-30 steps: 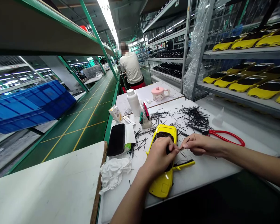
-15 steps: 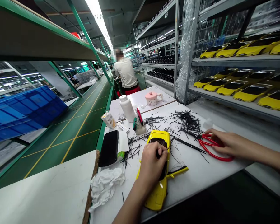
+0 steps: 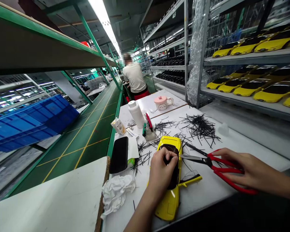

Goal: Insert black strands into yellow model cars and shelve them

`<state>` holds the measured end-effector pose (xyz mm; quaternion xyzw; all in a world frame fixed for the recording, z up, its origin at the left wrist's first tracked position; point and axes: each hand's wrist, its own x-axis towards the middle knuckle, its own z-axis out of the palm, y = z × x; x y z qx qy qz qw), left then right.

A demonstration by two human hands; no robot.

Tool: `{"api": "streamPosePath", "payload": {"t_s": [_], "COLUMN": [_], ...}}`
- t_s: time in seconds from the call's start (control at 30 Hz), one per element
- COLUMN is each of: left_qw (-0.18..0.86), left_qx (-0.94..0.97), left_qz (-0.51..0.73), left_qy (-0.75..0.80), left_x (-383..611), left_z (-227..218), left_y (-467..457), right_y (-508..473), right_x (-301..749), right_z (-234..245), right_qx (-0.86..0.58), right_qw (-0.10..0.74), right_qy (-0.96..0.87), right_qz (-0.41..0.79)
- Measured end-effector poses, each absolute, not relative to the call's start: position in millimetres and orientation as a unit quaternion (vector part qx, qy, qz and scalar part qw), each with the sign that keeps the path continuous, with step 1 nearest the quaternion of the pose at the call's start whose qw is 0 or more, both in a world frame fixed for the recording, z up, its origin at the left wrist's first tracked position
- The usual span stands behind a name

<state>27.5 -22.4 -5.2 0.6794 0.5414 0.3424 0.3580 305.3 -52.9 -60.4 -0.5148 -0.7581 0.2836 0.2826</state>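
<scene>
A yellow model car [image 3: 168, 206] with a black cabin lies on the white worktable, its side door swung out to the right. Above the cabin my left hand [image 3: 161, 170] is closed in a pinch; whatever thin thing its fingertips may grip is too small to make out. My right hand [image 3: 244, 167] grips red-handled scissors [image 3: 215, 161] with the blades spread apart. One blade tip points at the left fingertips, close to the car's side. Thin black strips [image 3: 203, 127] lie in a loose pile beyond the scissors, with more scattered around the car.
Left of the car are a phone [image 3: 119, 154], crumpled tissue [image 3: 118, 193] and a small carton [image 3: 118, 126]. Farther back stand a white bottle [image 3: 136, 114], a pen holder [image 3: 149, 133] and a pink-lidded mug [image 3: 161, 103]. Shelves [image 3: 246, 96] of yellow cars flank the right; a person [image 3: 134, 77] sits ahead.
My right hand has raised the scissors off the table, spread their blades and brought them left toward my left fingertips. The left hand stays pinched over the car. The whole view has shifted slightly.
</scene>
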Motion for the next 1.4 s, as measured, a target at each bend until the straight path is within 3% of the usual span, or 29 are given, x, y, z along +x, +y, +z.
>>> {"api": "streamPosePath", "payload": {"t_s": [0.1, 0.43, 0.8, 1.4], "left_qw": [0.362, 0.382, 0.418, 0.428], "left_qx": [0.675, 0.664, 0.642, 0.639], "left_qz": [0.346, 0.351, 0.359, 0.367], "left_qy": [0.541, 0.538, 0.533, 0.523], "left_x": [27, 27, 26, 26], "left_z": [-5, -6, -4, -4], "left_y": [-22, -21, -21, -23], "right_y": [-50, -50, -55, -60], "right_x": [305, 299, 302, 306], "right_z": [-68, -68, -80, -83], "right_qx": [-0.505, -0.501, -0.472, -0.418], "right_qw": [0.252, 0.275, 0.356, 0.371], "right_qy": [-0.771, -0.769, -0.79, -0.827], "right_qz": [0.296, 0.288, 0.161, 0.05]}}
